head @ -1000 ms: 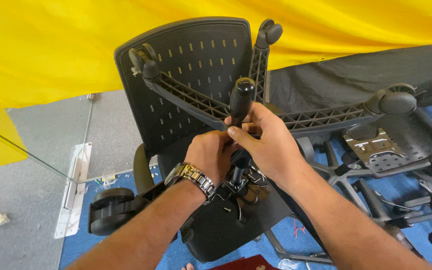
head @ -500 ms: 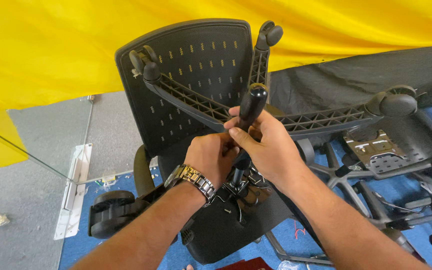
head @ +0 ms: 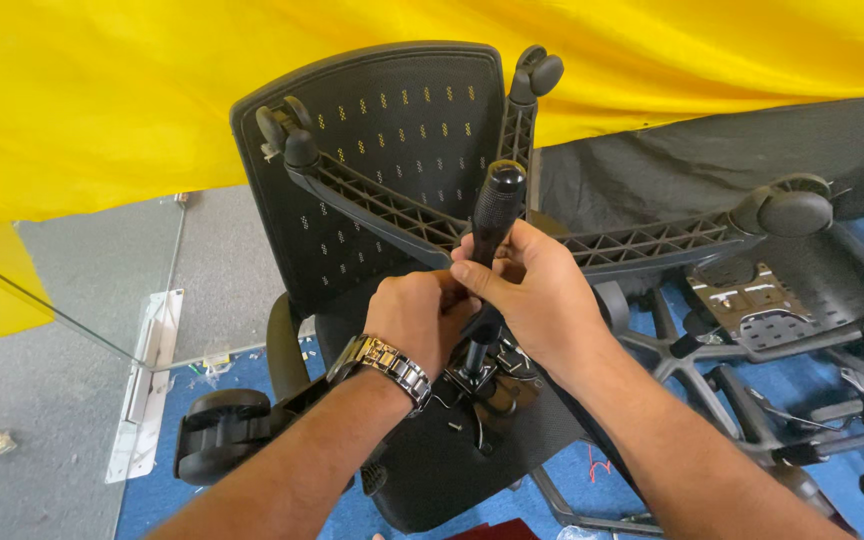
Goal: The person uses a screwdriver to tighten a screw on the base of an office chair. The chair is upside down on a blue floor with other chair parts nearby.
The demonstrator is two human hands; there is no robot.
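Observation:
A black office chair lies upended in front of me, its mesh backrest [head: 372, 150] standing against yellow cloth. The ribbed star base [head: 382, 205] with castors [head: 794, 212] points up. My right hand [head: 532, 295] is wrapped around a black tool handle [head: 497, 205] that rises from the chair's under-seat mechanism [head: 487, 385]. Just left of it, my left hand [head: 417, 315], with a metal wristwatch [head: 380, 362], grips the lower part of the same tool's shaft. The tool's tip is hidden by my hands.
More chair parts lie at the right on blue floor: a seat plate [head: 752, 300] and another star base [head: 742, 400]. A loose castor and armrest [head: 222, 435] sit at the lower left. A glass pane [head: 72, 290] and grey carpet are at the left.
The tool handle swung from tilted right back towards upright, after leaning right from upright before. Both hands stayed clasped on it at the chair's middle.

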